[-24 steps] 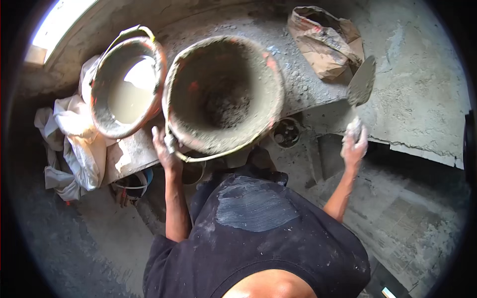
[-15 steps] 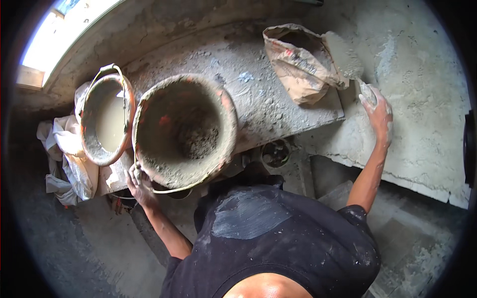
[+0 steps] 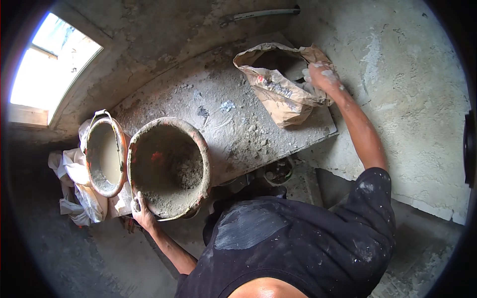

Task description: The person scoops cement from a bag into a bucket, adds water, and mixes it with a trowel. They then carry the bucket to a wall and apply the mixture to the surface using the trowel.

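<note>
My left hand grips the near-left rim of a large mortar-caked bucket, by the end of its wire handle. Grey, crumbly mix lies inside along the bucket's right side. Farther right, my right hand is closed at the mouth of an open brown paper sack. It holds a trowel, whose blade is mostly hidden inside the sack. Left of the large bucket stands a smaller bucket with murky grey water and a raised handle.
The buckets and sack stand on a board strewn with grey crumbs. White sacking hangs by the smaller bucket. Rough walls close in behind and to the right, with a bright window at far left. A dark round container sits below the board's edge.
My right hand has moved left to the sack, and the trowel blade has gone into its mouth. My left hand stays at the large bucket's rim. The view has shifted.
</note>
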Motion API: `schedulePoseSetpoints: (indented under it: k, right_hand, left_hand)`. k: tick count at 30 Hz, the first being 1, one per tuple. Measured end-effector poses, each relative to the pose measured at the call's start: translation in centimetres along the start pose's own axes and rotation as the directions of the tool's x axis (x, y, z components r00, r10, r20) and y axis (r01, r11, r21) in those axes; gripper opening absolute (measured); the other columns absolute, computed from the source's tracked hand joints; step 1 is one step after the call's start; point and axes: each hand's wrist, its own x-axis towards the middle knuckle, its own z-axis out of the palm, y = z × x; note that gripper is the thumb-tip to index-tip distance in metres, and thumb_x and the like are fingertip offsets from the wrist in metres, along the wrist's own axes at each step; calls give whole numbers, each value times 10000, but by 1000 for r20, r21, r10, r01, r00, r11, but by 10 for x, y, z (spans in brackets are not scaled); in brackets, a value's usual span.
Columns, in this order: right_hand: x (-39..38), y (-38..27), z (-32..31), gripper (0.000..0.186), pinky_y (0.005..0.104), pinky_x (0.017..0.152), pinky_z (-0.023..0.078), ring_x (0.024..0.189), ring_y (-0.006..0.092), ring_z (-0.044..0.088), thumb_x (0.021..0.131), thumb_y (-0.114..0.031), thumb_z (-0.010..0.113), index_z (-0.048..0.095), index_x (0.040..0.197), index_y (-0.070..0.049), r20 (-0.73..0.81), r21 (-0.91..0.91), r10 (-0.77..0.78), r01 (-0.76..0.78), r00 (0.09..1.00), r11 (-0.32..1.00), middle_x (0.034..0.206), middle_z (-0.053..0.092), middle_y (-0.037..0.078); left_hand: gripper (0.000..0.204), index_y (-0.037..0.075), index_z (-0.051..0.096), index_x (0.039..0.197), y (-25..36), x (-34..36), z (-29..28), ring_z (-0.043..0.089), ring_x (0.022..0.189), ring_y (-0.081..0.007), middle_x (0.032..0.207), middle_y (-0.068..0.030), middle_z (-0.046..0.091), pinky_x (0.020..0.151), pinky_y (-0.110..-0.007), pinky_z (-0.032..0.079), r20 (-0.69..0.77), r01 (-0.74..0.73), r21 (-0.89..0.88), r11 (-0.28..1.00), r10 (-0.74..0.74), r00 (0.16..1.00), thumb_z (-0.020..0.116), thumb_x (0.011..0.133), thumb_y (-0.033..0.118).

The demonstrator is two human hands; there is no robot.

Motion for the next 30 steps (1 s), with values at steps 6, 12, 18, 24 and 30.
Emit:
schedulePoseSetpoints:
  k: [6, 12, 18, 24, 30]
  right_hand:
    - [17, -4, 11, 297, 445, 705, 485, 839, 374, 611, 769, -239, 640, 587, 843, 43, -47, 84, -55, 59, 997, 995, 849, 619, 240]
    - [15, -4, 22, 324, 445, 735, 476, 881, 392, 592, 778, -249, 650, 551, 899, 35, -94, 148, -51, 65, 994, 987, 892, 614, 229]
    - [32, 1, 39, 296, 434, 729, 488, 878, 368, 610, 799, -230, 618, 568, 943, 25, -139, 104, -176, 191, 975, 976, 920, 621, 229]
    - [28, -8, 34, 257, 440, 723, 483, 861, 368, 609, 793, -235, 619, 586, 891, 1, -287, 331, -364, 448, 886, 830, 872, 617, 238]
    - [31, -18, 28, 363, 421, 708, 479, 856, 355, 609, 779, -314, 636, 606, 958, 1, -103, 243, -234, 252, 967, 937, 902, 622, 226]
  left_hand:
    - [197, 22, 603, 884, -5, 5, -6, 439, 685, -58, 769, 46, 526, 630, -212, 369, 14, -2, 27, 1000, 1, 1000, 623, 874, 218]
    - [192, 22, 591, 892, -6, 4, -2, 439, 706, -52, 795, 44, 525, 634, -200, 370, -12, -16, -19, 1000, 16, 1000, 621, 875, 211]
    - [274, -11, 610, 1051, -24, 12, -14, 514, 835, -91, 940, -6, 600, 769, -244, 410, 49, 27, 24, 999, -28, 998, 589, 892, 211]
    - [184, 15, 599, 940, -9, 6, -5, 452, 722, -48, 830, 43, 541, 645, -199, 369, 9, -21, -35, 999, 21, 1000, 600, 888, 191]
    - [182, 13, 611, 950, -9, 6, -1, 479, 764, -64, 851, 28, 562, 699, -213, 389, -13, -28, -54, 998, 27, 1000, 593, 890, 183]
